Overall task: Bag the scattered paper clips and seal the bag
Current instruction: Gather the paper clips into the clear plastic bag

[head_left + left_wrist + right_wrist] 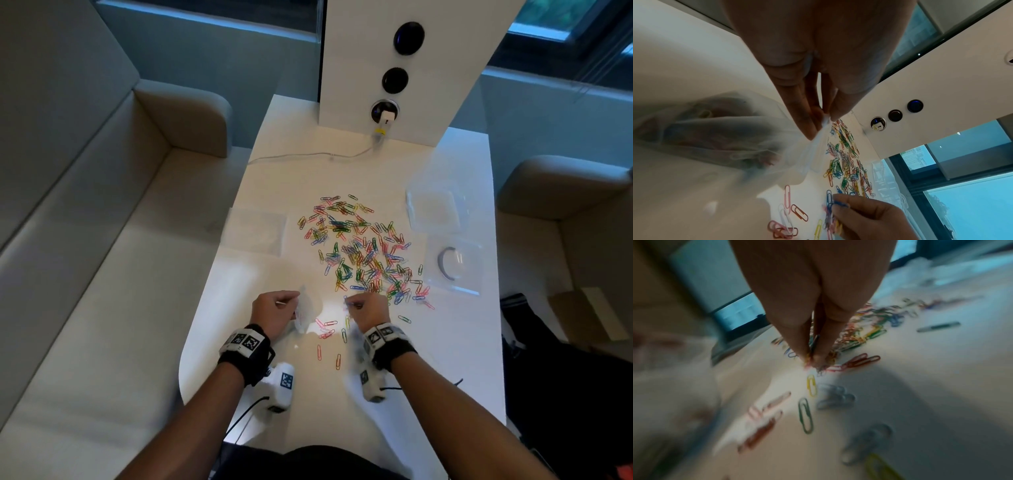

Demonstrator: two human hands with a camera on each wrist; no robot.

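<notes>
Coloured paper clips [363, 250] lie scattered across the middle of the white table [267, 178]; a few loose ones [327, 334] sit between my hands. My left hand [275, 310] pinches the rim of a clear plastic bag [719, 129] that holds some clips and hangs by the table's left side. My right hand [364, 306] is at the near edge of the pile, its fingertips [813, 360] bunched around a small cluster of clips [831, 206]. The right wrist view is blurred.
Another flat clear bag [255, 231] lies to the left of the pile. At the right are an open clear plastic box [433, 205] and its lid [454, 263]. A white panel with sockets [394, 68] and a charger cable [308, 156] stand at the back.
</notes>
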